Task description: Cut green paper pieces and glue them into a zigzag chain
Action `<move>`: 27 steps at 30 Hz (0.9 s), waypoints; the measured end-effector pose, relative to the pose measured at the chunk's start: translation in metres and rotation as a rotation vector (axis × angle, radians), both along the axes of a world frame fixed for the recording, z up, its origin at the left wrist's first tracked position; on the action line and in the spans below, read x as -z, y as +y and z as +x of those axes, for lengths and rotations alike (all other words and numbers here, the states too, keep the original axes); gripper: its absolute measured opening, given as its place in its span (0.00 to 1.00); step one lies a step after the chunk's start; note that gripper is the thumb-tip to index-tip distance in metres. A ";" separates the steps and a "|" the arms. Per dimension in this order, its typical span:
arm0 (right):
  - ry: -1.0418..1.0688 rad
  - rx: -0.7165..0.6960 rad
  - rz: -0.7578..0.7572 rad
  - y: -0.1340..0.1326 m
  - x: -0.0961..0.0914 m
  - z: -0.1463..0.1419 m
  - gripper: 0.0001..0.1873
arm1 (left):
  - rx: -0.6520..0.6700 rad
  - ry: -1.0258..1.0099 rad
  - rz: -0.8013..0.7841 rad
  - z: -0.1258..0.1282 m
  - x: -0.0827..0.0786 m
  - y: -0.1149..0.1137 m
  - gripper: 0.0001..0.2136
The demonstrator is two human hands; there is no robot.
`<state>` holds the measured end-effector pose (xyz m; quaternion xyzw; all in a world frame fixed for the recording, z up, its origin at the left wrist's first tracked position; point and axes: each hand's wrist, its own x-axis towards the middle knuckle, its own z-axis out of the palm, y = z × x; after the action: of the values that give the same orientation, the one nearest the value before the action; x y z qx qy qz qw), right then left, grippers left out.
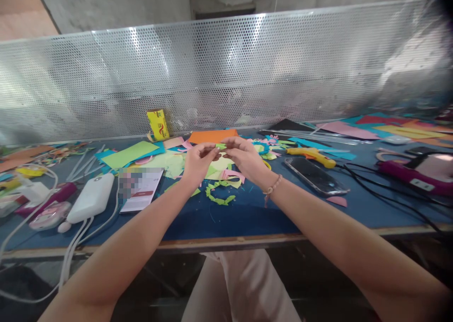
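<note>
Between the fingertips of both hands is a small piece of light green paper (221, 146), held up over the table. My left hand (200, 160) pinches its left side, and my right hand (247, 157), with a beaded bracelet at the wrist, pinches its right side. Below them on the blue tabletop lies a curved chain of folded green paper (219, 200). A pink paper strip (232, 174) and pale green paper scraps lie just under the hands, partly hidden by them.
To the left are a lit phone (141, 190), a white power bank (91, 197) with cables and green paper sheets (130, 154). A yellow glue gun (311, 156) and a dark phone (314, 175) lie right. Behind stands a perforated metal screen (212, 72).
</note>
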<state>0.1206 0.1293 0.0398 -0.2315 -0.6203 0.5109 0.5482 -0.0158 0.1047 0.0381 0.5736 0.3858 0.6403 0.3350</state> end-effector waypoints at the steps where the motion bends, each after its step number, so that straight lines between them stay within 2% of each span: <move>1: -0.016 -0.009 -0.001 -0.001 -0.001 0.001 0.12 | -0.007 0.007 -0.002 0.000 0.000 0.000 0.07; 6: -0.164 0.122 0.142 0.000 -0.004 0.004 0.12 | -0.011 0.031 -0.009 -0.002 -0.002 -0.001 0.06; 9: -0.200 0.150 0.181 -0.001 -0.005 0.005 0.10 | -0.013 0.050 -0.016 -0.003 -0.002 -0.001 0.07; 15: -0.171 0.146 0.070 -0.001 -0.005 0.005 0.12 | -0.017 0.123 -0.006 -0.003 -0.004 -0.002 0.06; 21: -0.138 0.083 -0.063 0.008 0.001 0.005 0.11 | -0.010 0.133 -0.003 -0.003 -0.002 0.000 0.06; 27: -0.230 0.116 -0.023 0.006 0.001 0.005 0.09 | -0.028 0.132 -0.026 -0.003 0.003 0.004 0.06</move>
<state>0.1255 0.1357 0.0384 -0.3303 -0.6586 0.4557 0.4995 -0.0193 0.1087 0.0353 0.6046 0.4235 0.6006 0.3072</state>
